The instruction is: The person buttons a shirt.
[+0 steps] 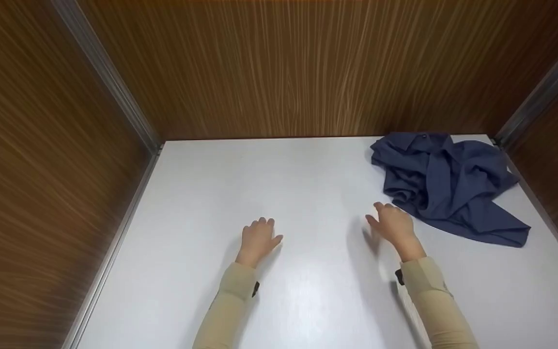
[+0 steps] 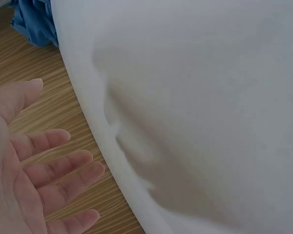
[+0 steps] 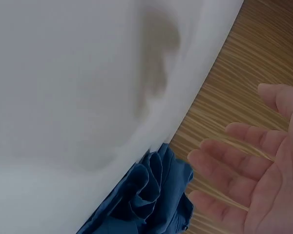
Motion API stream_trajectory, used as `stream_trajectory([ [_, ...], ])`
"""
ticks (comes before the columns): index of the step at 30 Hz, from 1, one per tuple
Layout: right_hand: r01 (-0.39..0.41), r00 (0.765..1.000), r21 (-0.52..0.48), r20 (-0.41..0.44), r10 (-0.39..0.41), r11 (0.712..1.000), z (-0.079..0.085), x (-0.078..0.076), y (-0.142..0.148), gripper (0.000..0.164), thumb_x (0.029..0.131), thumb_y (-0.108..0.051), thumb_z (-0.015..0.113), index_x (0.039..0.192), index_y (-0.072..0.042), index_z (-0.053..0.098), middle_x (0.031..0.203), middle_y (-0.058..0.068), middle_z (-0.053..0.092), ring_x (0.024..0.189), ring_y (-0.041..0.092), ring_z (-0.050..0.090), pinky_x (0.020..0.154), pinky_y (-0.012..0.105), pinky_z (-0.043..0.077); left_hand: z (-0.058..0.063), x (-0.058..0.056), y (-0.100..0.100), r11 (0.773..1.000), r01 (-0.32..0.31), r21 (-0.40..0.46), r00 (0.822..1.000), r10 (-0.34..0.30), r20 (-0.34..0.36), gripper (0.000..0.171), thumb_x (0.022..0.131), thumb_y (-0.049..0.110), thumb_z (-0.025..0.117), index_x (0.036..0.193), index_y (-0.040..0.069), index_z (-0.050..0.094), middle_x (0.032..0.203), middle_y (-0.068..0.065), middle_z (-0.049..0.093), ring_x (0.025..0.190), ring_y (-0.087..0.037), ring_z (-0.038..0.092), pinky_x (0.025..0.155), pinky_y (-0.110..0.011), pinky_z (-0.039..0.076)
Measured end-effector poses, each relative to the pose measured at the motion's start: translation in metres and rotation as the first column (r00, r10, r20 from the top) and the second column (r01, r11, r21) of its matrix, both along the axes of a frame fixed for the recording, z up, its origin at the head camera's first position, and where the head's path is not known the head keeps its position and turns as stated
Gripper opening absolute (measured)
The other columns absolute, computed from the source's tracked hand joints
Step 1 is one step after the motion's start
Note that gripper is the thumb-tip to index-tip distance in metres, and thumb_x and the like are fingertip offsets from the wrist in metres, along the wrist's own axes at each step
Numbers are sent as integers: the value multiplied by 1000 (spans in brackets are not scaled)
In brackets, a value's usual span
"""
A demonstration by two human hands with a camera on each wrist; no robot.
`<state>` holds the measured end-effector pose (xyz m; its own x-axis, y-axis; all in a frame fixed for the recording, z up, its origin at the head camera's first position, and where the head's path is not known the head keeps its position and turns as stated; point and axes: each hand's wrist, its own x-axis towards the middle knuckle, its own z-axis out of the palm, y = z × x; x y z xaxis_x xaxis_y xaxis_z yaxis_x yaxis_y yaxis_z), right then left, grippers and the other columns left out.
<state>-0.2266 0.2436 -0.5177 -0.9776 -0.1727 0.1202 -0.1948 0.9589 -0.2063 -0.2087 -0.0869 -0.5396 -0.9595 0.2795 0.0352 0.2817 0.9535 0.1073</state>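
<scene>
A crumpled navy shirt (image 1: 448, 184) with a collar and a button lies in a heap at the table's far right corner. My right hand (image 1: 393, 224) hovers just left of the shirt's near edge, fingers relaxed and holding nothing. In the right wrist view the shirt (image 3: 151, 195) shows in folds below that hand's fingertips. My left hand (image 1: 257, 238) is over the middle-left of the table, its fingers loosely spread and nothing in them. The left wrist view shows its palm (image 2: 14, 180) and, in the top left corner, a bit of the blue cloth (image 2: 35, 22).
The white table (image 1: 298, 194) is bounded by a wood-grain panel (image 1: 279, 68) at the back and more panels at both sides. Metal strips (image 1: 109, 72) run up the corners. Both forearms wear beige sleeves with dark bands at the wrists.
</scene>
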Motion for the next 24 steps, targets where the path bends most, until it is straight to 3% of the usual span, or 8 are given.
stream_trajectory([
  [14, 74, 995, -19, -72, -75, 997, 7, -21, 31, 34, 83, -24, 57, 95, 7, 56, 77, 26, 55, 65, 41, 53, 54, 52, 41, 0, 1, -5, 1000, -9, -5, 999, 9, 38, 53, 83, 45, 54, 118, 5, 53, 107, -12, 57, 90, -26, 56, 73, -39, 46],
  [24, 146, 987, -38, -58, -148, 989, 7, -34, 55, 38, 84, -22, 54, 101, 11, 50, 92, 33, 48, 81, 48, 46, 61, 58, 38, 1, 3, -4, 1000, -15, -25, 999, 15, 31, 52, 83, 45, 55, 117, 5, 54, 100, -11, 58, 85, -25, 56, 70, -38, 47],
])
